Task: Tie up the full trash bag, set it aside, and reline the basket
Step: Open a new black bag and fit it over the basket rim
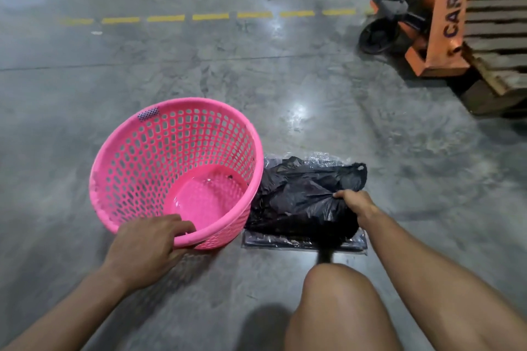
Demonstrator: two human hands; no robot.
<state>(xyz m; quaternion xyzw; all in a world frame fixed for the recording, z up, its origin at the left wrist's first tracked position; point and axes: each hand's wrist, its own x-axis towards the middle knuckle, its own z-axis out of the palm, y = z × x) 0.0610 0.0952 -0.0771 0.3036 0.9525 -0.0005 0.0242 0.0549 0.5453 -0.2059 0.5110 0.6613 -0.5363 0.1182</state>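
Note:
A pink perforated basket [148,151] stands tilted toward me on the concrete floor, with no liner inside. My left hand [148,245] grips its near rim, fingers curled over the edge. Right beside the basket lies a crumpled black trash bag [296,194], resting on a flat clear packet of dark bags [299,242]. My right hand [356,204] is closed on a bunched fold of the black bag. One handle loop of the bag sticks up at its far right corner.
An orange pallet jack [439,17] with a black wheel stands at the upper right, under a wooden pallet [496,37]. A dashed yellow line [211,16] crosses the floor further away. My bare knee [336,293] is at the bottom, just below the bag.

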